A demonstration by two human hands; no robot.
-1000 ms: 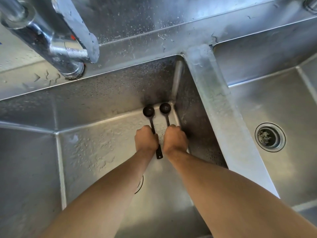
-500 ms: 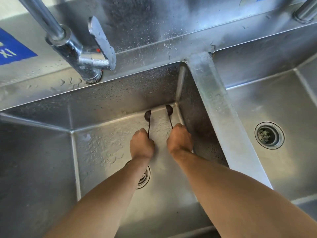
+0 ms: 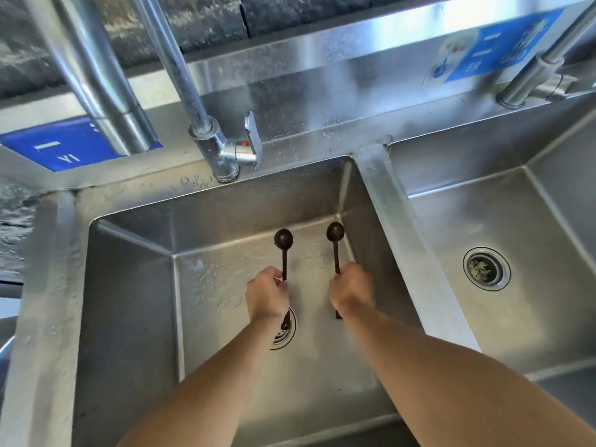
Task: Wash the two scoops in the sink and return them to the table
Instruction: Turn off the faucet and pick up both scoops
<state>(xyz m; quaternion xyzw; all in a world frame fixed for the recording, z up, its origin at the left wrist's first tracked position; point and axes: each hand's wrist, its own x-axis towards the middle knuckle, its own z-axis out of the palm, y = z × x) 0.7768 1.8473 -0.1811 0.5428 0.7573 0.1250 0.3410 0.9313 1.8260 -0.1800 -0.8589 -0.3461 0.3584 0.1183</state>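
Two small dark scoops with long thin handles are held side by side over the left steel sink basin (image 3: pixel 129 317). My left hand (image 3: pixel 267 295) is shut on the handle of the left scoop (image 3: pixel 283 240). My right hand (image 3: pixel 351 290) is shut on the handle of the right scoop (image 3: pixel 335 233). Both round bowls point away from me toward the basin's back wall. The handle ends stick out below my fists. No water runs from the tap.
A steel faucet (image 3: pixel 222 146) with a lever stands behind the basin, its spout (image 3: pixel 93 75) arching at upper left. The left drain (image 3: pixel 285 330) lies under my left wrist. A divider (image 3: pixel 406 240) separates a second basin with a drain (image 3: pixel 486 268). Another tap (image 3: pixel 532 82) is at upper right.
The camera has pulled back and tilted up, showing more of the faucet and backsplash. The two scoops are now held further apart, with their bowls raised off the basin's back corner.
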